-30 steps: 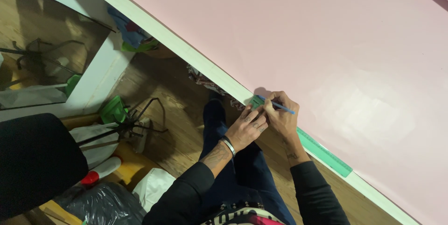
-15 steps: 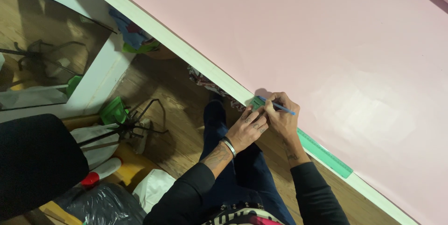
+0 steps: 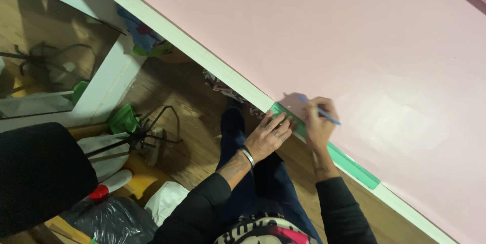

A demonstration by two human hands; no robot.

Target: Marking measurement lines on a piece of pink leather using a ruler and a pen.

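Note:
A large pink sheet (image 3: 324,36) covers a white table (image 3: 202,54). Along its near edge lies a long green ruler (image 3: 349,163). My left hand (image 3: 271,135) presses flat on the ruler's left end, fingers spread. My right hand (image 3: 321,117) holds a thin blue pen (image 3: 324,114) over the pink sheet, just beyond the ruler, with the tip pointing up and left.
Below the table edge are my dark trousers (image 3: 263,183) and a wooden floor (image 3: 187,122). A black wire stand (image 3: 147,132), a green object (image 3: 123,119), a black plastic bag (image 3: 111,221) and a black chair seat (image 3: 40,173) crowd the left side.
My right hand has lifted off the ruler's left end and moved right and up onto the pink sheet with the pen. The left hand's fingers have spread along the ruler.

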